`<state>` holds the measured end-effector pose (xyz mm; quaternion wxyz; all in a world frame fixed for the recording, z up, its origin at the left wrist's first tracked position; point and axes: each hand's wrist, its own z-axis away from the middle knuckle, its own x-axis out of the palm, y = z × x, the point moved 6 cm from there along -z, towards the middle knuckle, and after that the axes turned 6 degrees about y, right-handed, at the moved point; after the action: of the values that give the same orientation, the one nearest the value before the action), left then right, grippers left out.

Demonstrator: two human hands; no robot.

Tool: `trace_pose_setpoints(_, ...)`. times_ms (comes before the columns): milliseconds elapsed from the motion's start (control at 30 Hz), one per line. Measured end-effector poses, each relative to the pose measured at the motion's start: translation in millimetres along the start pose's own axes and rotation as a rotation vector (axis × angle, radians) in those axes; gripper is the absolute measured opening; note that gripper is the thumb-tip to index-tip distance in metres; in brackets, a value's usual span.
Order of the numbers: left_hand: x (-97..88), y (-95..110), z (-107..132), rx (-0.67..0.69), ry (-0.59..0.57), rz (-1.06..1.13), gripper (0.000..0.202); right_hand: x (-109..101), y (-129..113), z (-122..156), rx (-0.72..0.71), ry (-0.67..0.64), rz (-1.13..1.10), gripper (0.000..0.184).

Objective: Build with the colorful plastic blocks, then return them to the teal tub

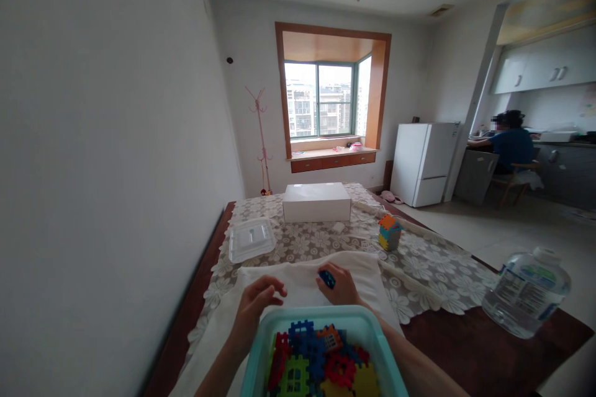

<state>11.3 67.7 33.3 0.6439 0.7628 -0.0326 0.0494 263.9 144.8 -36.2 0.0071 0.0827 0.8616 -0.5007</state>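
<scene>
My right hand point(339, 288) rests on a white cloth point(302, 279) and pinches a small blue block piece point(326, 278). My left hand point(257, 304) hovers over the same cloth, fingers curled, with nothing visible in them. Just in front of me sits a teal bin point(261, 347) filled with several interlocking plastic pieces point(321, 363) in blue, red, yellow and green. A small built cube of coloured pieces point(389, 232) stands farther back on the lace tablecloth point(419, 267).
A white box point(316, 201) and a clear plastic lid point(251, 239) lie at the table's far end. A large water bottle point(526, 291) stands at the right edge. A wall runs along the left. Another person sits at a far counter point(510, 142) beside a white fridge point(423, 164).
</scene>
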Motion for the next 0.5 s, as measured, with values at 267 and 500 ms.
trace_pose_setpoints(267, 26.6, -57, 25, -0.553, -0.453, 0.282, 0.077, -19, 38, -8, 0.402, 0.308, -0.51, 0.046)
trace_pose_setpoints(500, 18.7, -57, 18, -0.474, -0.229, 0.295, 0.041, -35, 21, -20, 0.61, 0.316, -0.984, 0.034)
